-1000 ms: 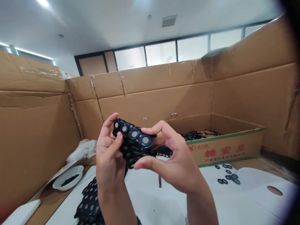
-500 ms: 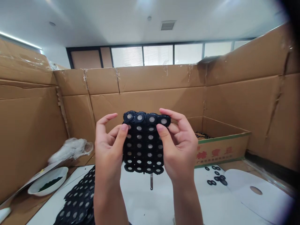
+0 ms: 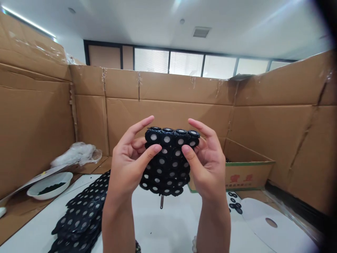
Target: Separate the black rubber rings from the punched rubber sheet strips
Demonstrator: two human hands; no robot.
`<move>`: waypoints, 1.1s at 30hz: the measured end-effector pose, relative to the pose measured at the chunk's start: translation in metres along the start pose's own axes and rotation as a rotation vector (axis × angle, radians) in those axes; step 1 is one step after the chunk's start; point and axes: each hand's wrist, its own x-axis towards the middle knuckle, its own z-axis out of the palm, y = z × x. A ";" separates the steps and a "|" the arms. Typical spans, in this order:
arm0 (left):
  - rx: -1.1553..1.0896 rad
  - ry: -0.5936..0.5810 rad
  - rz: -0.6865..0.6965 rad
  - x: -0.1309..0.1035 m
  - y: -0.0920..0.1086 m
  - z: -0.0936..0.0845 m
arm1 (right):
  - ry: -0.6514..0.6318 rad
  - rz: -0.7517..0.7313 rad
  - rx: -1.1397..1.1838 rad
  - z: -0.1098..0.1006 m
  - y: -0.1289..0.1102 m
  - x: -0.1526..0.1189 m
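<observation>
A flexible sheet of black discs (image 3: 167, 171) with pale round centres, linked in rows, is held up in front of me. Its top row folds back over the upper edge. My left hand (image 3: 127, 163) grips the left side, thumb across the front, index finger stretched free above. On the right side my right hand (image 3: 207, 163) pinches it likewise, its index finger also raised. The other fingers are partly hidden behind the sheet. A small metal strip (image 3: 161, 202) shows just below the lower edge; whether it touches the sheet I cannot tell.
A pile of similar disc sheets (image 3: 81, 211) lies left on the white table (image 3: 163, 228). Beyond it are a white bowl (image 3: 67, 179) with dark contents and clear plastic (image 3: 76, 154). Loose black rings (image 3: 237, 205), a white disc (image 3: 286, 225) and an open carton (image 3: 252, 179) stand right. Cardboard walls (image 3: 168, 88) surround everything.
The sheet has tipped, so its top row now bends back over the edge. Both thumbs have shifted on its front, and my left index finger is stretched further. The view has tilted slightly.
</observation>
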 end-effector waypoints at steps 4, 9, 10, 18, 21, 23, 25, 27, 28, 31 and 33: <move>0.041 -0.168 -0.080 -0.002 0.002 -0.004 | 0.045 0.044 -0.005 -0.007 -0.003 -0.001; 0.107 -0.163 -0.026 -0.008 0.005 -0.003 | -0.021 0.064 0.051 -0.013 -0.006 -0.001; 0.119 -0.155 -0.027 -0.008 0.005 -0.003 | -0.050 0.072 0.069 -0.014 -0.006 -0.001; 0.287 -0.185 -0.027 -0.006 0.003 -0.004 | -0.019 0.211 0.250 -0.009 0.002 0.003; 0.340 -0.196 0.063 -0.005 0.001 -0.006 | -0.031 0.216 0.286 -0.008 0.001 0.003; 0.336 -0.200 0.104 -0.004 0.001 -0.008 | -0.050 0.218 0.293 -0.007 -0.001 0.002; 0.307 -0.204 0.126 -0.004 0.001 -0.009 | -0.070 0.213 0.281 -0.006 -0.003 0.002; 0.289 -0.194 0.138 -0.004 0.001 -0.010 | -0.075 0.187 0.240 -0.004 -0.004 0.001; 0.283 -0.185 0.143 -0.003 0.001 -0.010 | -0.065 0.169 0.210 -0.003 -0.005 0.001; 0.250 -0.178 0.106 -0.003 0.001 -0.011 | -0.008 0.111 0.114 0.001 -0.004 0.001; 0.214 -0.198 0.049 -0.004 0.002 -0.011 | 0.025 0.073 0.058 0.002 -0.003 0.002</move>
